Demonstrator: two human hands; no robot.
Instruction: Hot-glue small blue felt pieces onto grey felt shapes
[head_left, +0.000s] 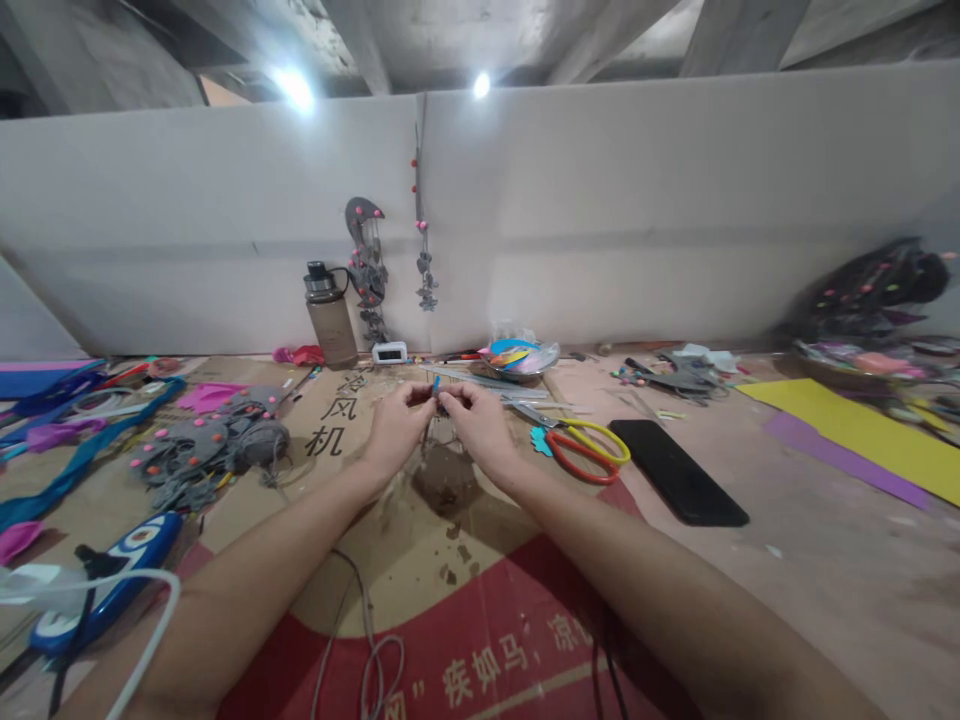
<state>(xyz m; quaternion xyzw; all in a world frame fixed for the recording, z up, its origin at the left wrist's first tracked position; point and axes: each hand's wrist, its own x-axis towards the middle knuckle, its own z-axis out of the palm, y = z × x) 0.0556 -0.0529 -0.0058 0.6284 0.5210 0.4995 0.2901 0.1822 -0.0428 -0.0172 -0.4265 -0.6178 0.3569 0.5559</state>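
Note:
In front of me, over the cardboard, my left hand (pixel 399 422) and my right hand (pixel 480 428) meet with their fingertips pinched close together. A small blue piece (pixel 436 384) sticks up between the fingertips; its kind is too small to make out. Something small and dark just below it is mostly hidden by the fingers. Right of my right hand lie scissors (pixel 589 448) with red and yellow handles, beside a small turquoise cut-out (pixel 540 441). A thin grey cord (pixel 365 610) lies loosely looped on the cardboard between my forearms.
A black phone (pixel 679 472) lies to the right, near yellow sheets (pixel 862 425). Grey felt pieces with pink dots (pixel 217 440) are heaped at left, behind a blue glue-gun-like tool (pixel 112 580). A bottle (pixel 331 320), a small clock (pixel 389 353) and a bowl (pixel 551 368) stand by the wall.

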